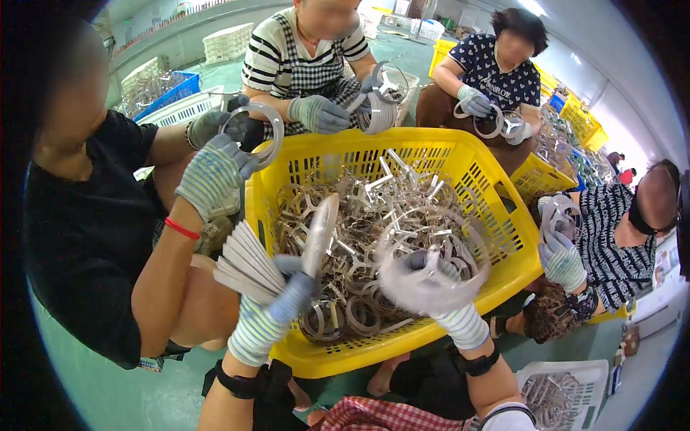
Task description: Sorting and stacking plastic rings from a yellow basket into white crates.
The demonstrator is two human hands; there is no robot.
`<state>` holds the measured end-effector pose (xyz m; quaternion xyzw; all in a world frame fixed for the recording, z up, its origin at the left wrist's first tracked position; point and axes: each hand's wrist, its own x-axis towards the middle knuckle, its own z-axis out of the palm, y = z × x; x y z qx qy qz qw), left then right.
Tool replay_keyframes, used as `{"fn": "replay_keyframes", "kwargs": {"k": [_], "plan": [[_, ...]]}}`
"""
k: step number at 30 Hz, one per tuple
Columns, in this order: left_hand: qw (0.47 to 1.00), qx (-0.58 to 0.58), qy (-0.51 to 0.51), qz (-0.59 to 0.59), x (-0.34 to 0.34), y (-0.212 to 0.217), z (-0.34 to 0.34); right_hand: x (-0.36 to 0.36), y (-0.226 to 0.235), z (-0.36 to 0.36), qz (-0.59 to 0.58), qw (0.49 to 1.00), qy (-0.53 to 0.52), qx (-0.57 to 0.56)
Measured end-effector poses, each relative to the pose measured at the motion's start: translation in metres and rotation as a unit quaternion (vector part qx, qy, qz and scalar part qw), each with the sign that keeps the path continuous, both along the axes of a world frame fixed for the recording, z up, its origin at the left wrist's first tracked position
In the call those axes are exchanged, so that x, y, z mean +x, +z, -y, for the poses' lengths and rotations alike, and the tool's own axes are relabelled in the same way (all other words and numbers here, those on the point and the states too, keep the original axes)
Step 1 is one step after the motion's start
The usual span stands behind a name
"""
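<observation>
My left hand (273, 316), in a striped knitted glove with a grey-blue coated palm, is closed round a fanned stack of pale flat rings (248, 262). Rising from the same hand is another pale curved piece (320, 233), seen nearly edge-on. In my right hand (456, 320), gloved alike, is a wide pale ring (399, 287) with a silvery spoked centre. Motion smears this ring, and it partly covers the fingers. Both hands are over the near side of a yellow basket (323, 368), which holds a tangled heap of silvery metal parts and rings (363, 316).
Several gloved co-workers sit round the basket, handling similar rings. The nearest co-worker's hand (215, 176) reaches in from the left, another's hand (562, 262) is at the right. A white crate (596, 384) of parts stands at lower right; yellow crates (582, 122) line the back right.
</observation>
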<state>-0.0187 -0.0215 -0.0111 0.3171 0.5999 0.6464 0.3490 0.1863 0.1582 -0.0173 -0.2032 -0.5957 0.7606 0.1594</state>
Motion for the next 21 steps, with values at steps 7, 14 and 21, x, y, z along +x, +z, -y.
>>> {"fn": "replay_keyframes", "kwargs": {"k": [7,14,21], "plan": [[0.991,0.059,0.031,0.113,-0.012,0.006,0.001,-0.009,0.023,0.021,0.007,0.939,0.016,0.342],[0.997,0.005,0.031,0.065,-0.009,0.016,0.007,-0.003,0.013,0.017,0.037,0.977,-0.011,0.209],[0.999,-0.021,0.007,0.046,-0.007,0.018,0.011,-0.001,0.011,0.013,0.014,0.967,-0.055,0.247]]}}
